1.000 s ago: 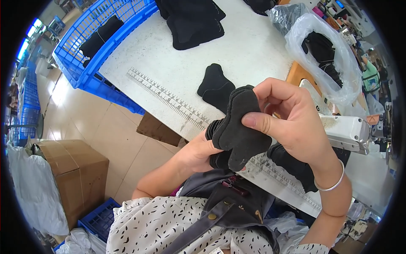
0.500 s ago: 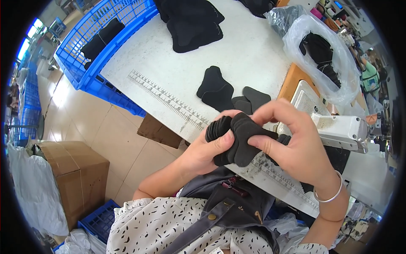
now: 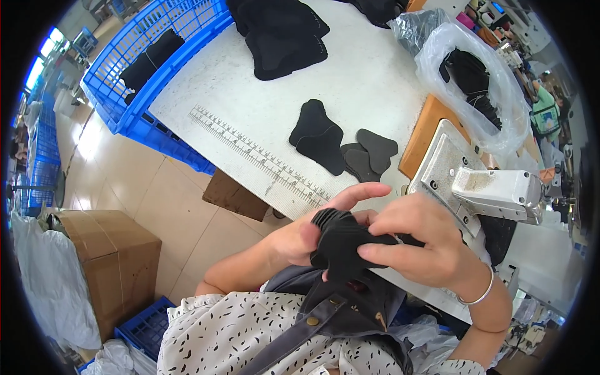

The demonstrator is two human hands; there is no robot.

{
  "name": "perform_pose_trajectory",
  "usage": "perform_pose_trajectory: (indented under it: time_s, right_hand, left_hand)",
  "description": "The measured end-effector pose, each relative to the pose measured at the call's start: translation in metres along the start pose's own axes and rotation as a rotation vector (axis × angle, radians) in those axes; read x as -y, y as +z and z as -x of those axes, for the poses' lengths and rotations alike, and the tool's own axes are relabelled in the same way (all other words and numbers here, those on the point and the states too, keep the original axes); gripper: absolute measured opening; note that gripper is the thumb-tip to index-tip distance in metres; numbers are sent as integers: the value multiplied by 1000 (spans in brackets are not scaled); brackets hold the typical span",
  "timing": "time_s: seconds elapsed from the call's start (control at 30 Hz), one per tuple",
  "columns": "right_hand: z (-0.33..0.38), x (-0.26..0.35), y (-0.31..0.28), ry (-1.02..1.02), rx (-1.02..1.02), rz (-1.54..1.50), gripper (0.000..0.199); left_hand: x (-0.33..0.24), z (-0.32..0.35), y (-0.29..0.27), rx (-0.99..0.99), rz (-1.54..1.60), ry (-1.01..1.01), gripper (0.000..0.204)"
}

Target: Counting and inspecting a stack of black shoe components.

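A stack of black cut fabric pieces (image 3: 342,245) is held between my two hands near the table's front edge. My left hand (image 3: 292,242) supports its left side, thumb against the layered edges and index finger stretched out behind. My right hand (image 3: 428,236) is closed on the stack's right side, thumb on the face and fingers behind. Beyond the hands, two overlapping black pieces (image 3: 319,142) lie on the white table (image 3: 369,75). Beside them is a small group of dark grey pieces (image 3: 377,150). Part of the stack is hidden by my fingers.
A white sewing machine (image 3: 497,190) stands at the right, with a clear plastic bag (image 3: 509,106) of black pieces behind it. Larger black pieces (image 3: 284,47) lie at the far side. A blue crate (image 3: 112,119) adjoins the table's left edge; a cardboard box (image 3: 122,269) stands lower left.
Both hands have drawn the stack down toward my body and slightly left, and it is tilted differently. My left index finger now extends outward. The dark grey pieces show more fully.
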State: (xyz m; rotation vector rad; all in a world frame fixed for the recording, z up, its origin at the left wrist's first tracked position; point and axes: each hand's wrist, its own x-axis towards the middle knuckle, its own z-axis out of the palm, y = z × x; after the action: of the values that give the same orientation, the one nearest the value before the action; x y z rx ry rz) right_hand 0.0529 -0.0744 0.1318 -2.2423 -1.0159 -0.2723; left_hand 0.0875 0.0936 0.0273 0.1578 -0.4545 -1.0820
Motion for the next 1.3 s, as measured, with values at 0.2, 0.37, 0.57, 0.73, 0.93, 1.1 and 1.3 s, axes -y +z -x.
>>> perform_pose_trajectory:
  time_s: [0.2, 0.37, 0.57, 0.73, 0.93, 1.1, 1.3]
  right_hand:
    - [-10, 4, -10, 26, 162, 9, 20]
    - [-25, -44, -39, 725, 122, -46, 22]
    - [-12, -102, -8, 578, 167, 347, 27]
    - [-20, -100, -20, 667, 199, 213, 21]
    - [-44, -89, -33, 793, 498, -87, 23]
    - [-38, -94, 0, 458, 455, 205, 49]
    - [-43, -87, -2, 582, 675, 271, 54]
  left_hand:
    - [-3, 15, 16, -27, 1, -31, 86]
    - [-3, 7, -11, -43, -89, 189, 43]
    - [-10, 14, -16, -147, -84, 218, 43]
    - [-19, 26, -28, -56, 27, 290, 47]
    - [-31, 28, -30, -135, -166, 337, 58]
    - [-34, 25, -21, -159, -91, 322, 57]
    - [-28, 24, -25, -68, -68, 325, 50]
